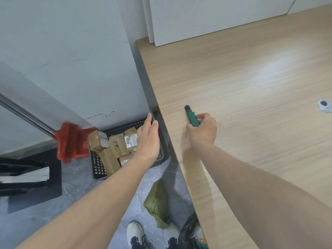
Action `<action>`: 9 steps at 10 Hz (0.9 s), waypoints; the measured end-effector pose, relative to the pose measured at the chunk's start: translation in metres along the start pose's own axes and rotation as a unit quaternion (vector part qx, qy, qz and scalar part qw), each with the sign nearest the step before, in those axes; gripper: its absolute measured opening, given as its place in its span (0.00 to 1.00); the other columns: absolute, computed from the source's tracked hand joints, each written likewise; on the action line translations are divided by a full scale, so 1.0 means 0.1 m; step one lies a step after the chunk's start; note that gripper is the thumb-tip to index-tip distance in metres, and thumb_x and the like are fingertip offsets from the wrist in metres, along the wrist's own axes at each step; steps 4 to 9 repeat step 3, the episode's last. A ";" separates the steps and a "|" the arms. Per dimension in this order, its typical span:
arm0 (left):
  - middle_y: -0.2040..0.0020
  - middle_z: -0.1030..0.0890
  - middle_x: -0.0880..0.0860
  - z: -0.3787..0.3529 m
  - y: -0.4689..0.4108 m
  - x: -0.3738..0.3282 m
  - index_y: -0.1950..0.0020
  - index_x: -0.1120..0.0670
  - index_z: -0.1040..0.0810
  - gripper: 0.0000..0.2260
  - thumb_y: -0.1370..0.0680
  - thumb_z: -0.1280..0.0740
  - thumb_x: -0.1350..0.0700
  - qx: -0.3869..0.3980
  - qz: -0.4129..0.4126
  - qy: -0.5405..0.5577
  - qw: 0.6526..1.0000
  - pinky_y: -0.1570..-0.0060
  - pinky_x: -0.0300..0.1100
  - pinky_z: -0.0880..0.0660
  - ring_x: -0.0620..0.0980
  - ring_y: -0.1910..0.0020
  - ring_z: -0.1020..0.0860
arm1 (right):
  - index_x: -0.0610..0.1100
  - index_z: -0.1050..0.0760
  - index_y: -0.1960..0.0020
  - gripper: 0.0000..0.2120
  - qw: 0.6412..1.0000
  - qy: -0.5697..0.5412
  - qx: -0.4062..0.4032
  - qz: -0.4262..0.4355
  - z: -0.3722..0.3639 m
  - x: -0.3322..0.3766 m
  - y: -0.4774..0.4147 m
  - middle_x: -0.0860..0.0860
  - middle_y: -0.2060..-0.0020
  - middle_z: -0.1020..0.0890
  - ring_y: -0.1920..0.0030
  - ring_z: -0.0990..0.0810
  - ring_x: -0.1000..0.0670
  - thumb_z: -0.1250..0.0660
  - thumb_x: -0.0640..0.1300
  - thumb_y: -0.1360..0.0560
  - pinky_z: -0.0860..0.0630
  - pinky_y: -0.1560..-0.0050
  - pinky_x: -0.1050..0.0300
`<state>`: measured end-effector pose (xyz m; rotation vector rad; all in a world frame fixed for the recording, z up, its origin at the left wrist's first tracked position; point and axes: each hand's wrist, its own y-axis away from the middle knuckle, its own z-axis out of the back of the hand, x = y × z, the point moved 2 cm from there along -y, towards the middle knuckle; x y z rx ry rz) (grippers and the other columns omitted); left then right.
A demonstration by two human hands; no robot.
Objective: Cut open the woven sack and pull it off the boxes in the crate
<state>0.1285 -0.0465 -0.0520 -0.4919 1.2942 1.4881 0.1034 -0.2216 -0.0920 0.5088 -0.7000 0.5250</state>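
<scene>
A black slotted crate (98, 167) stands on the floor beside the wall, holding several brown taped boxes (115, 146) that lie uncovered. The green woven sack (157, 200) lies crumpled on the grey floor near my feet, apart from the crate. My left hand (148, 139) hovers above the crate's right side with its fingers straight and nothing in it. On the wooden table (251, 87), my right hand (203, 129) grips the rear of a green utility knife (191, 116), whose black tip points away from me and rests on the tabletop.
A red broom and dustpan (70, 142) with a metal handle lean on the wall left of the crate. A black bin (27, 177) stands at the left. A dark bag (190, 232) sits under the table edge. A white grommet (324, 106) sits in the table at right.
</scene>
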 end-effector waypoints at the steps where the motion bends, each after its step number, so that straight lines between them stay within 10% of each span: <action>1: 0.16 0.43 0.47 0.01 0.01 0.01 0.17 0.40 0.45 0.23 0.13 0.51 0.44 0.001 -0.002 -0.001 1.000 0.33 0.40 0.50 0.45 0.19 0.46 | 0.52 0.28 0.44 0.17 1.000 0.021 -0.012 0.001 0.01 0.00 0.02 0.52 0.48 0.26 0.45 0.23 0.48 0.24 0.43 0.28 0.23 0.38 0.46; 9: 0.16 0.44 0.47 0.06 0.03 0.02 0.17 0.39 0.45 0.23 0.13 0.52 0.44 -0.005 -0.007 -0.002 1.000 0.25 0.46 0.50 0.45 0.18 0.47 | 0.50 0.27 0.39 0.18 0.997 0.075 -0.026 0.005 0.06 0.03 0.06 0.50 0.43 0.24 0.41 0.24 0.47 0.26 0.45 0.26 0.31 0.34 0.49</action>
